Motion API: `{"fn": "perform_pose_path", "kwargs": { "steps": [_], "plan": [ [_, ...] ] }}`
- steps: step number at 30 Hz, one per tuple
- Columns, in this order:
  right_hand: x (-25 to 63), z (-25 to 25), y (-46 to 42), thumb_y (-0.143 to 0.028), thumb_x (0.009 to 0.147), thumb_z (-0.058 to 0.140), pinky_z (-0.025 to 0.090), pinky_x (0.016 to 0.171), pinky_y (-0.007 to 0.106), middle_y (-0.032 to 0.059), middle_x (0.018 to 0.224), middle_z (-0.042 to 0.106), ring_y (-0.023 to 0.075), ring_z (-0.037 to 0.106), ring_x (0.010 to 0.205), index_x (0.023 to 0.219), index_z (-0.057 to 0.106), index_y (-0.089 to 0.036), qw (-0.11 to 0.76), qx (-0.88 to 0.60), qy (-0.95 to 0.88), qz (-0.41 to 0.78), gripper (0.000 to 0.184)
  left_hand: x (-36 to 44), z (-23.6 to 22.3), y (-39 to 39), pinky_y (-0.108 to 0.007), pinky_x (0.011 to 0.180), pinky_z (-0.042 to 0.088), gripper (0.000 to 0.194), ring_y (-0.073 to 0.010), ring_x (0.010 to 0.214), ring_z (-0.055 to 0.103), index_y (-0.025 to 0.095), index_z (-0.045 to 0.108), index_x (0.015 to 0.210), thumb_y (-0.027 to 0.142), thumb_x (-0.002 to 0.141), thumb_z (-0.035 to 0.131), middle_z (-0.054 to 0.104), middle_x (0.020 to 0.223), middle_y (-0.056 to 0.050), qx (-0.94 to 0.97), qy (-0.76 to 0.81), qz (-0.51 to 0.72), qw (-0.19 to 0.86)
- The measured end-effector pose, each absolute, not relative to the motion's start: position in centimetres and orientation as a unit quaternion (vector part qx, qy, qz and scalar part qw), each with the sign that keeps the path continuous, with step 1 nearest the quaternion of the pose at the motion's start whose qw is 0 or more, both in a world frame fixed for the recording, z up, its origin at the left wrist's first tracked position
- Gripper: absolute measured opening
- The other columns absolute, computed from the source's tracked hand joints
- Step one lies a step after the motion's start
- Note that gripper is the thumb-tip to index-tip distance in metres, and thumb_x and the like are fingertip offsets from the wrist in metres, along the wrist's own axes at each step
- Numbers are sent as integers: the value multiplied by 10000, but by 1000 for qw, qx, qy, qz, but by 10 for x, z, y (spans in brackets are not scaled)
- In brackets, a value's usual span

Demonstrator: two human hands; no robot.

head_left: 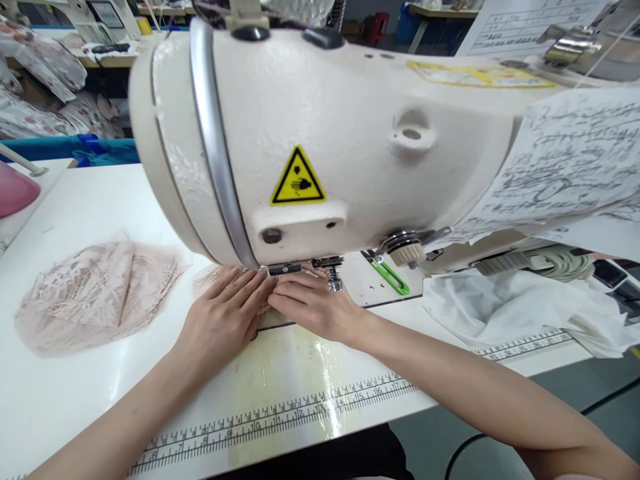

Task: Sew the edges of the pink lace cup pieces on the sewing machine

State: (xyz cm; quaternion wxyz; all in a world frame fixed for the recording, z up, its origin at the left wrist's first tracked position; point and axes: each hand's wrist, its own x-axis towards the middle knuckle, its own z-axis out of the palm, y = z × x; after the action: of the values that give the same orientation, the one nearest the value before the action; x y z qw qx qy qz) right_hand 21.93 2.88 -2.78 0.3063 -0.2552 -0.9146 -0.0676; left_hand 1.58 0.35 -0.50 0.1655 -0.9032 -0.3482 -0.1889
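A cream sewing machine (350, 133) fills the upper middle of the view. My left hand (225, 317) lies flat with fingers stretched out, pressing a small pink lace piece (210, 275) on the table just under the machine head. My right hand (313, 303) rests beside it, fingers flat and together, near the presser foot (334, 275). The fingertips of both hands reach under the machine head and are partly hidden. The needle itself is out of sight.
A pile of pink lace pieces (95, 293) lies at the left on the white table (75, 400). A ruler strip (280, 417) runs along the front edge. Green tweezers (390, 275), white cloth (510, 307) and patterned fabric (565, 167) lie to the right.
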Motion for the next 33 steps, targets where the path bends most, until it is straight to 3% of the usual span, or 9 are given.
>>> {"fn": "perform_pose_path", "kwargs": {
  "steps": [17,24,33],
  "plan": [
    [220,-30,28,-52,876,543,424,764,265,-44,843,681,114,567,853,890,652,-252,295,-265,-917,-37,229,13,-8,2,-446,1008,505,374,-242,1127,633,173,554,1312,236,949,485,646,1246,-80,-901,-370,-190,121],
    [223,-27,30,-35,878,521,447,715,252,-29,867,694,114,584,860,919,652,-228,292,-253,-921,-36,237,18,-4,1,-440,953,535,334,-254,1088,653,98,602,1229,233,960,456,646,1234,-115,-903,-364,-164,159],
    [230,-23,28,-45,888,481,332,522,248,-34,930,696,86,574,758,890,645,-210,281,-295,-910,-80,232,18,-6,2,-435,944,540,352,-255,1096,649,118,578,1268,227,958,454,652,1230,-108,-902,-369,-167,151]
  ]
}}
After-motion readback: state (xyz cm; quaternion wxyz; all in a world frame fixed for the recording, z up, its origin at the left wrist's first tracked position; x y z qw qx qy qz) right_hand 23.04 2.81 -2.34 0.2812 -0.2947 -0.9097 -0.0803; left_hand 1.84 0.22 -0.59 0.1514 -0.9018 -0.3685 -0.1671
